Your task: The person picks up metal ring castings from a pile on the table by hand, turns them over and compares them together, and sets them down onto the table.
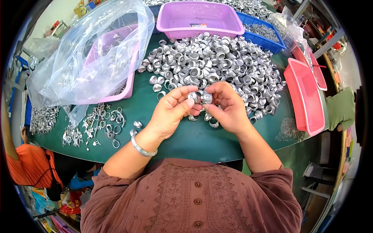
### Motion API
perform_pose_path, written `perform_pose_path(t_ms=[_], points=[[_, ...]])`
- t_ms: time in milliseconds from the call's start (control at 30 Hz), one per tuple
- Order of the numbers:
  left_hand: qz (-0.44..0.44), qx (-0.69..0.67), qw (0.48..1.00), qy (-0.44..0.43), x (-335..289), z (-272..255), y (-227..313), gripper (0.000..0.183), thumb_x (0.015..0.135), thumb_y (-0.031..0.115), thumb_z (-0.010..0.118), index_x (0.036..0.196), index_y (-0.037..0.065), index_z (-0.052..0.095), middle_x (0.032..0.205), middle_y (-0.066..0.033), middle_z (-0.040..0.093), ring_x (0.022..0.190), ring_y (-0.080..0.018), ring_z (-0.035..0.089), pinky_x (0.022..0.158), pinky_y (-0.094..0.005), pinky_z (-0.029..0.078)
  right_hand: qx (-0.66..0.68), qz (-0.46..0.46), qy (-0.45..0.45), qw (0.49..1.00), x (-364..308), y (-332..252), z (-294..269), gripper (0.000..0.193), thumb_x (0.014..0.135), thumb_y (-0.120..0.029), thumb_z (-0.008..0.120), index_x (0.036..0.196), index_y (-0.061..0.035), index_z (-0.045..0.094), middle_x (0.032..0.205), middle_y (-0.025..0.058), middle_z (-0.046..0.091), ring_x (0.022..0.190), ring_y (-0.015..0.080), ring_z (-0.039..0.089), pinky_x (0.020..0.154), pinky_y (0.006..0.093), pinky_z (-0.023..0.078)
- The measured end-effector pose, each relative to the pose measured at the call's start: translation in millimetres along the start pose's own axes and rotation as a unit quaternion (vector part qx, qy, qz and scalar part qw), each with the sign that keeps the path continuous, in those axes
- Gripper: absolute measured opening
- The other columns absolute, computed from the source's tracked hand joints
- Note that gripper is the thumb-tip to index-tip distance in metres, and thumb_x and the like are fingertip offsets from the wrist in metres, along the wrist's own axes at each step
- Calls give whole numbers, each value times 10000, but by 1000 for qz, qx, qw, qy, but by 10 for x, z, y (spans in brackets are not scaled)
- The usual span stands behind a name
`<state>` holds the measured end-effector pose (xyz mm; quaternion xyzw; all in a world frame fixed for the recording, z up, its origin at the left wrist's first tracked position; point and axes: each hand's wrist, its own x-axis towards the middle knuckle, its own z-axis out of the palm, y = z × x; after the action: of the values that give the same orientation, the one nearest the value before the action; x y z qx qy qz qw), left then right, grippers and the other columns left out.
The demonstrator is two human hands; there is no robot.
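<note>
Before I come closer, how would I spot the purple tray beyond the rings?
On the green table, find the big heap of silver-coloured rings. The purple tray sits at its far edge. Unlike the similar tray to its left, it has no clear plastic bag draped over it, and a small orange-and-black item lies inside.

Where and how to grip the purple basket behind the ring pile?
Probably pinch the purple basket by its near rim, mid-length, coming from above on the person's side: that long edge is exposed, while the ring pile is heaped just in front and the blue bin crowds the right end.
</note>
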<state>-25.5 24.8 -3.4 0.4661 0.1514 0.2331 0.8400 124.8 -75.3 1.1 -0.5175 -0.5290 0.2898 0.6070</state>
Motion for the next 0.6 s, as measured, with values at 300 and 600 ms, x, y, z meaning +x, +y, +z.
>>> perform_pose_path(t_ms=[300,600], points=[[-30,-69,996,-36,29,-76,1,299,907,163,428,1155,0,459,970,-120,589,838,-162,584,733,-274,487,242,148,-23,959,18,-12,-60,345,769,45,566,1106,14,496,964,69,561,798,130,565,694,250,473],[-61,-162,982,-79,35,-128,9,290,911,155,419,1156,5,453,1020,-86,567,867,-160,562,756,-282,460,406,209,-62,888,56,-47,-150,321,817,-6,546,1127,34,474,1000,144,575,887,226,602,748,280,503]])
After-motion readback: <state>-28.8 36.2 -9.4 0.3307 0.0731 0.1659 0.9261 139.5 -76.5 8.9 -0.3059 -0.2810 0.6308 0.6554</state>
